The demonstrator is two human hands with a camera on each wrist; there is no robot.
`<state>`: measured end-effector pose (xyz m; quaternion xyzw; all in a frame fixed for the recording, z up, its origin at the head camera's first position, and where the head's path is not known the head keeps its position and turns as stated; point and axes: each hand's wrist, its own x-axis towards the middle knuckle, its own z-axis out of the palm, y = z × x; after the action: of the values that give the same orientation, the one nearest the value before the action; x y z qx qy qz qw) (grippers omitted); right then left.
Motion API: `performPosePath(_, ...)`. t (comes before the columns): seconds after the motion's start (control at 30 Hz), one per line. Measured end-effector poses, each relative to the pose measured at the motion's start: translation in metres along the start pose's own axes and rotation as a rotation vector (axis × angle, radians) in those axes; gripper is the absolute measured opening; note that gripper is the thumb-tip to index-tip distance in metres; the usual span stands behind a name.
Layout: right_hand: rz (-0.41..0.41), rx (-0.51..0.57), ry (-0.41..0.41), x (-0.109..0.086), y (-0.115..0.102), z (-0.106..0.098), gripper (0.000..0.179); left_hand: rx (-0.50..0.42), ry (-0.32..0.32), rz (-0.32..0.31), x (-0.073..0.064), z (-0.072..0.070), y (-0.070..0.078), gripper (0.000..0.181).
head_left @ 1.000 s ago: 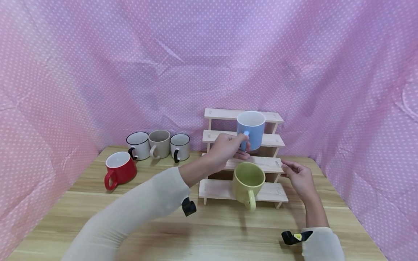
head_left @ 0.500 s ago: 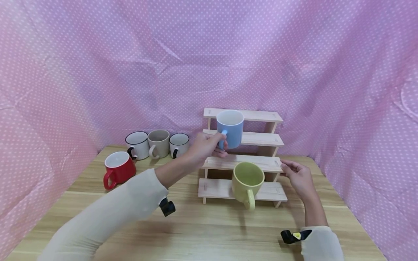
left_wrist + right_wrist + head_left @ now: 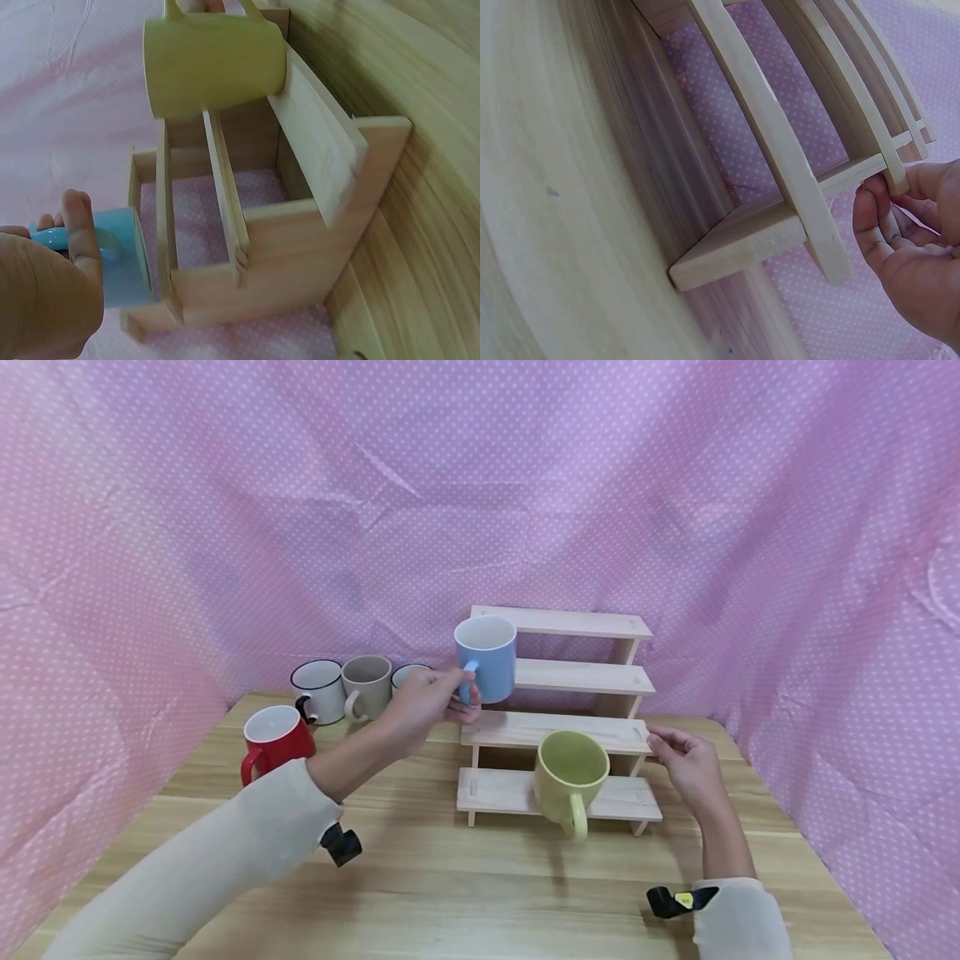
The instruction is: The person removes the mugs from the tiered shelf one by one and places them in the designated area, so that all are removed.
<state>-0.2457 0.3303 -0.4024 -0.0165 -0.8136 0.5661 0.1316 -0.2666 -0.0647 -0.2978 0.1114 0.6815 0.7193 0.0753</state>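
Note:
My left hand [image 3: 423, 706] grips a light blue mug [image 3: 491, 664] by its handle. The mug is upright, in the air before the left end of a pale wooden four-step shelf [image 3: 570, 622]. In the left wrist view the blue mug [image 3: 124, 255] shows beside the shelf's boards, fingers at its handle. My right hand [image 3: 690, 768] pinches the right end of the shelf's second board from the bottom; the right wrist view shows thumb and fingers around that board end [image 3: 895, 176]. A yellow-green mug [image 3: 570, 777] stands on the lowest board, its handle toward me.
On the left of the wooden table [image 3: 480, 877] stand a red mug [image 3: 279, 739], a white mug with a dark rim [image 3: 318, 693] and a beige mug [image 3: 367, 685]. Another dark-rimmed white mug [image 3: 408, 672] is mostly behind my left hand. Pink dotted cloth [image 3: 480, 485] hangs behind.
My left hand has carried the blue mug leftward, from in front of the shelf's right half to its left end. The right hand has stayed at the board end.

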Motion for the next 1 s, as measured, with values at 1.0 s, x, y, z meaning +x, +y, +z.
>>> performPosePath(1.0, -0.019, 0.003, 0.003, 0.0, 0.002, -0.001, 0.038, 0.115, 0.145, -0.017, -0.042, -0.109, -0.031, 0.038)
